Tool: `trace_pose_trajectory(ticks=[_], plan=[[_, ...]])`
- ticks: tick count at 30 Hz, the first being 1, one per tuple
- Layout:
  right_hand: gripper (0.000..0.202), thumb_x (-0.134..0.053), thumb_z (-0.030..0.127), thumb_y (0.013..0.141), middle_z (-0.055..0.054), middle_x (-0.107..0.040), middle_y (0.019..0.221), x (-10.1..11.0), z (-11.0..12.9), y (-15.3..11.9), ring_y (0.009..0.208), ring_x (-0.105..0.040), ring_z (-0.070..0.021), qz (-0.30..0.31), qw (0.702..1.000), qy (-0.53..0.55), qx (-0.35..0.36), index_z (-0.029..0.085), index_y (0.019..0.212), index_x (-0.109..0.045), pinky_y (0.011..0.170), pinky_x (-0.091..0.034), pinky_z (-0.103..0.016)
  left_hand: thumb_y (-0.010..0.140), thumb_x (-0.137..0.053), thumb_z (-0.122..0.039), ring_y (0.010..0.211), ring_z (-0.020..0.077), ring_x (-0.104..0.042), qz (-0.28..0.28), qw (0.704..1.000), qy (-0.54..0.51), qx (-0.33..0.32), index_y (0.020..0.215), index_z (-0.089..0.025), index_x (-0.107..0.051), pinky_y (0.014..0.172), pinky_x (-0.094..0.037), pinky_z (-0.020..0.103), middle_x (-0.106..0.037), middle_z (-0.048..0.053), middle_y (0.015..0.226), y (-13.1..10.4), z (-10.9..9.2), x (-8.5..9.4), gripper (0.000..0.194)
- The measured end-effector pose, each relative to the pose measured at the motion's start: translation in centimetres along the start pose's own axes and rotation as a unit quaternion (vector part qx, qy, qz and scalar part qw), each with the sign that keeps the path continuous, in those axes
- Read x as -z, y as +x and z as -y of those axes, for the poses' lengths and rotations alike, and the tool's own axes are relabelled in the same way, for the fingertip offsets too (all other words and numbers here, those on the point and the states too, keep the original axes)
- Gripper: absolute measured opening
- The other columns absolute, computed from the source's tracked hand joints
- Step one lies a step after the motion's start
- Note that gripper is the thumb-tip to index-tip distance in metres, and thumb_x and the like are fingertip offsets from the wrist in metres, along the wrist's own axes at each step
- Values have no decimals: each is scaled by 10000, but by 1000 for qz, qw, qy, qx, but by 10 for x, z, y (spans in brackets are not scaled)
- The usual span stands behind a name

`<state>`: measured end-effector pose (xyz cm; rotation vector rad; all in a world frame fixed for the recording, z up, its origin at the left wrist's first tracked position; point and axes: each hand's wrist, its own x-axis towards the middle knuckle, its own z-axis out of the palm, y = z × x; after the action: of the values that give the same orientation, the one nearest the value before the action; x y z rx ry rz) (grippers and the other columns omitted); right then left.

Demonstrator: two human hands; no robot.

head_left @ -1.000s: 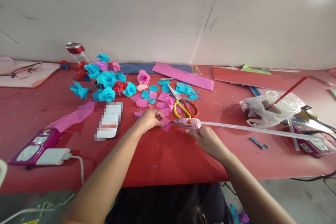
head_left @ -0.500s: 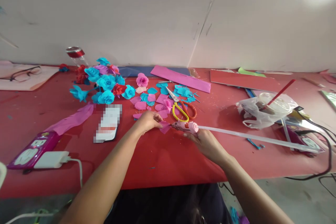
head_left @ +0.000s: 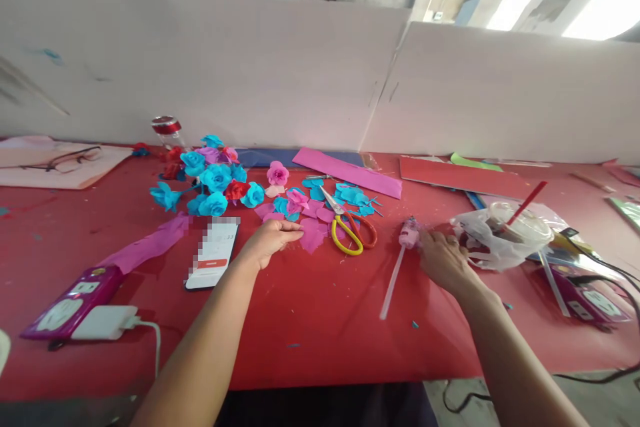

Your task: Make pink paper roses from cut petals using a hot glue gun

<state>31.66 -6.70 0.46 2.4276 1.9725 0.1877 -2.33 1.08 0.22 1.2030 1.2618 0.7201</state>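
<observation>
My left hand (head_left: 267,240) is closed in a pinch on a magenta paper petal (head_left: 313,236), just above other cut petals. My right hand (head_left: 445,257) is closed at the handle of a pink hot glue gun (head_left: 410,233), whose grip is mostly hidden by the fingers. A long translucent glue stick (head_left: 393,283) trails from its back end toward the front edge. Between the hands lie scissors (head_left: 347,230) with one yellow and one orange handle, blades slightly apart. Blue paper petals (head_left: 353,195) and a finished pink paper flower (head_left: 277,173) lie behind them.
Blue, red and purple paper flowers (head_left: 215,179) are bunched at the left, behind a phone (head_left: 213,253). A purple power strip (head_left: 70,303) with a white charger is at the front left. At right stands a lidded cup (head_left: 520,221) in a plastic bag, beside another power strip (head_left: 595,297).
My right hand has carried the glue gun away from the petal to the right, and its glue stick has swung toward the front. My left hand stays near the petals. The view has tilted up.
</observation>
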Motion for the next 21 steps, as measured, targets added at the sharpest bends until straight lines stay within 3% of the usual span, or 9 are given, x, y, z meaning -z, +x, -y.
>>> trace_pose_trajectory(ticks=[3, 5, 7, 10, 13, 15, 17, 18, 21], plan=[[405, -490, 133, 791, -159, -606, 1220, 32, 36, -5, 1102, -532, -379, -81, 992, 99, 15, 175, 1177, -604, 802, -434, -475, 590, -757, -362, 644, 124, -530, -5, 999, 7, -53, 846, -183, -744, 604, -376, 257, -681, 33, 758, -3, -3, 0, 313], [294, -497, 232, 847, -68, -715, 989, 55, 66, -8, 921, -632, -255, -93, 961, 241, 97, 244, 1083, -672, 789, -456, -367, 604, -756, -356, 728, 142, -562, -3, 996, 0, -86, 810, -188, -729, 661, -401, 264, -684, 36, 813, -5, -4, 0, 268], [242, -497, 295, 874, -24, -733, 816, 72, 94, -6, 765, -652, -195, -128, 932, 320, 111, 261, 989, -706, 754, -453, -307, 617, -752, -356, 713, 133, -552, -5, 996, -9, -92, 790, -188, -710, 636, -394, 254, -665, 24, 789, -6, -5, 1, 244], [232, -496, 326, 884, -31, -725, 788, 78, 128, 2, 742, -640, -187, -117, 918, 364, 109, 240, 874, -711, 661, -427, -263, 619, -758, -347, 662, 113, -524, -10, 995, -34, -92, 791, -191, -707, 578, -364, 235, -643, 10, 756, -6, -6, 5, 238], [384, -346, 372, 952, -62, -695, 791, 67, 151, 11, 778, -625, -186, -63, 903, 379, 191, 206, 822, -667, 675, -415, -260, 620, -761, -326, 574, 84, -468, -10, 993, -61, -104, 766, -191, -707, 532, -331, 224, -611, -14, 677, -5, -7, 10, 206], [465, -261, 408, 969, -57, -664, 734, 58, 154, 14, 694, -602, -173, -1, 899, 373, 229, 196, 787, -633, 636, -406, -260, 625, -757, -317, 543, 72, -441, -23, 991, -72, -107, 762, -192, -706, 511, -313, 220, -601, -21, 665, -5, -8, 15, 192], [506, -245, 449, 959, -29, -598, 603, 54, 143, 19, 551, -535, -153, 44, 912, 362, 188, 193, 688, -587, 541, -371, -253, 609, -766, -305, 535, 64, -435, -49, 989, -90, -108, 763, -186, -707, 500, -308, 216, -607, -17, 688, -5, -9, 21, 203], [502, -260, 454, 949, -21, -568, 565, 56, 132, 23, 516, -503, -146, 36, 923, 354, 148, 192, 647, -563, 512, -353, -251, 593, -775, -299, 521, 57, -421, -63, 987, -102, -108, 760, -181, -707, 490, -302, 214, -605, -16, 686, -4, -10, 25, 216], [394, -371, 414, 909, -27, -570, 583, 74, 84, 38, 557, -512, -157, -92, 945, 295, 103, 190, 657, -576, 552, -366, -268, 563, -788, -303, 449, 39, -327, -88, 983, -121, -104, 765, -163, -711, 450, -268, 221, -576, -22, 613, -4, -10, 35, 257]])
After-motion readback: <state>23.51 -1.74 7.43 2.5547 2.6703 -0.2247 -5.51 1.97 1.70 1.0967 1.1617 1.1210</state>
